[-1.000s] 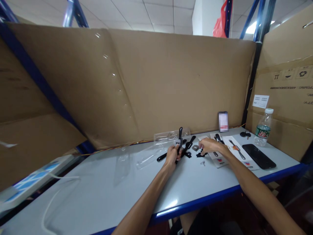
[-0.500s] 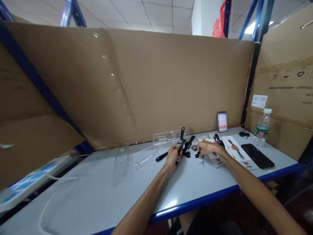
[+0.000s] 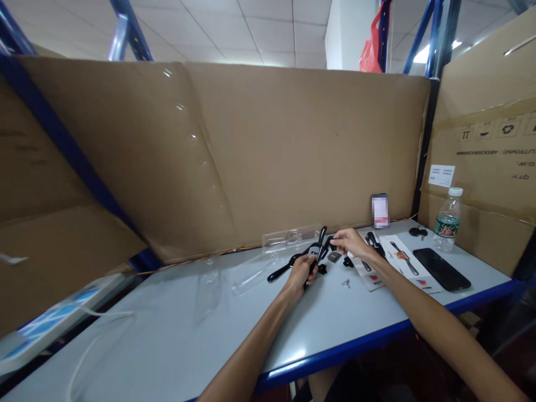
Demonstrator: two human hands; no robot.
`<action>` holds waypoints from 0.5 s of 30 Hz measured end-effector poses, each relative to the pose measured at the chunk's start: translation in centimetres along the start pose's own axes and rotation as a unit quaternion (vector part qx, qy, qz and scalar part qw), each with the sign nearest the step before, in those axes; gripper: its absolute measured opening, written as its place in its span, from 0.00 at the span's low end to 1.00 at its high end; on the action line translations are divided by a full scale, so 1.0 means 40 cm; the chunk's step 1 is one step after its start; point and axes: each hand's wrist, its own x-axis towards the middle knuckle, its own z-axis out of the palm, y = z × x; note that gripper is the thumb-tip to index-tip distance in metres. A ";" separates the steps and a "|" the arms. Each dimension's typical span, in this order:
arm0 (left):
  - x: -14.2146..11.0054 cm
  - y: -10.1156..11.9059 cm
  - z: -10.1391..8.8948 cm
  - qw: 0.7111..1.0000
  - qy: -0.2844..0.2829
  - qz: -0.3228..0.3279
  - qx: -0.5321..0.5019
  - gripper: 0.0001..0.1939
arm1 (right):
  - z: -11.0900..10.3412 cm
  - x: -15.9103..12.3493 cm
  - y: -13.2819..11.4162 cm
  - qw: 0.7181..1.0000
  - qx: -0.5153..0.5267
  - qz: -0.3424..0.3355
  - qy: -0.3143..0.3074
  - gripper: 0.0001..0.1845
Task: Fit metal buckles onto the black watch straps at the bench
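My left hand [image 3: 302,272] is closed around a black spokeshave [image 3: 322,235], tilted with one handle pointing up and away. Behind it, another black two-handled spokeshave [image 3: 278,273] lies on the table, partly covered by the hand. My right hand [image 3: 350,243] pinches a small dark part [image 3: 333,243] just right of the held tool; its exact kind is unclear. Below the right hand lie a grey metal blade [image 3: 334,257], a small black piece [image 3: 348,262] and tiny silver screws [image 3: 345,283]. Another black knob-like piece [image 3: 322,269] sits beside my left hand.
Clear plastic packaging [image 3: 251,276] lies at the back. Printed cards [image 3: 412,268], a black phone [image 3: 441,269], a water bottle [image 3: 447,223] and keys [image 3: 417,231] are to the right. A second phone [image 3: 380,211] leans on the cardboard wall. A power strip [image 3: 54,321] runs along the left.
My right hand has risen from the table toward the held spokeshave with a small dark part, uncovering the black piece below. My left hand has shifted slightly right, tilting the tool.
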 end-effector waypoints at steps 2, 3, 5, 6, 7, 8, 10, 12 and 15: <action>-0.002 -0.003 0.007 1.000 -0.003 -0.006 -0.001 0.15 | 0.022 -0.013 -0.007 1.000 -0.012 -0.012 0.026 0.09; -0.003 -0.005 0.010 1.000 -0.003 -0.009 0.000 0.15 | 0.032 -0.021 -0.011 0.999 -0.016 -0.023 0.034 0.10; -0.005 -0.007 0.016 1.000 -0.006 -0.015 0.007 0.15 | 0.045 -0.034 -0.022 0.999 -0.008 -0.032 0.017 0.09; -0.007 -0.007 0.018 1.000 -0.008 -0.017 0.015 0.14 | 0.047 -0.039 -0.027 1.000 0.004 -0.026 -0.008 0.08; -0.008 -0.007 0.020 0.999 -0.012 -0.021 0.023 0.14 | 0.044 -0.043 -0.033 0.999 0.019 -0.017 -0.041 0.08; -0.010 -0.006 0.021 0.999 -0.017 -0.025 0.031 0.13 | 0.039 -0.045 -0.037 0.996 0.036 -0.009 -0.080 0.09; -0.012 -0.004 0.022 0.998 -0.025 -0.035 0.044 0.12 | 0.023 -0.046 -0.043 0.989 0.053 -0.010 -0.139 0.13; -0.014 -0.002 0.022 0.997 -0.033 -0.041 0.049 0.12 | 0.010 -0.045 -0.046 0.989 0.016 -0.028 -0.143 0.13; -0.015 -0.001 0.021 0.997 -0.048 -0.042 0.046 0.12 | 0.007 -0.046 -0.047 0.984 -0.135 -0.080 -0.082 0.09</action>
